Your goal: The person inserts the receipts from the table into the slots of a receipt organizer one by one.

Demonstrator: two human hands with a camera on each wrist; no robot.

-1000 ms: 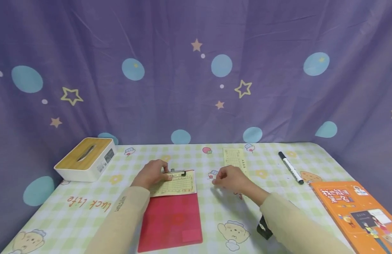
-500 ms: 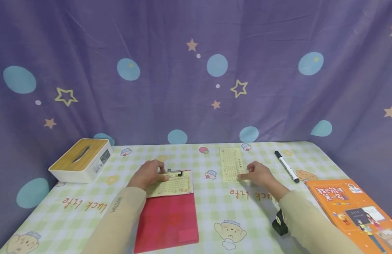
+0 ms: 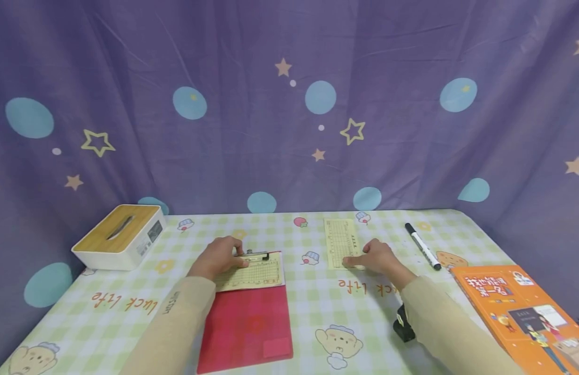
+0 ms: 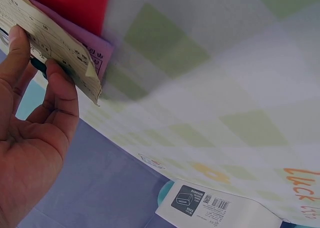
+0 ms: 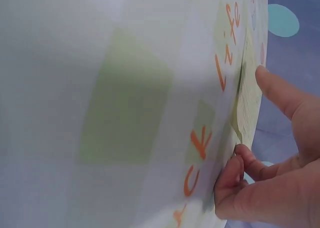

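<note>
My left hand [image 3: 219,258] pinches the metal clip [image 3: 256,256] at the far edge of a red clipboard [image 3: 247,328]. Under that clip lies a stack of yellow printed forms [image 3: 258,275]; the left wrist view shows its curled corner, with a pink sheet [image 4: 97,45] beneath. At the right, a loose yellow form [image 3: 338,237] lies flat on the table. My right hand [image 3: 378,259] is at its near corner, the thumb resting on the paper. In the right wrist view the other fingers [image 5: 242,155] bend at the paper's edge, well apart from the thumb.
A white tissue box [image 3: 122,237] with a wooden lid stands at the far left. A black-capped marker [image 3: 422,246] and an orange book [image 3: 524,312] lie to the right. Beside the right sleeve is a small black object [image 3: 403,327], partly hidden. A purple curtain [image 3: 289,130] hangs behind the table.
My right hand has moved rightward from beside the loose form to its near right corner, then slightly left, thumb onto the paper. The left hand keeps its grip on the clip. The view shifted slightly.
</note>
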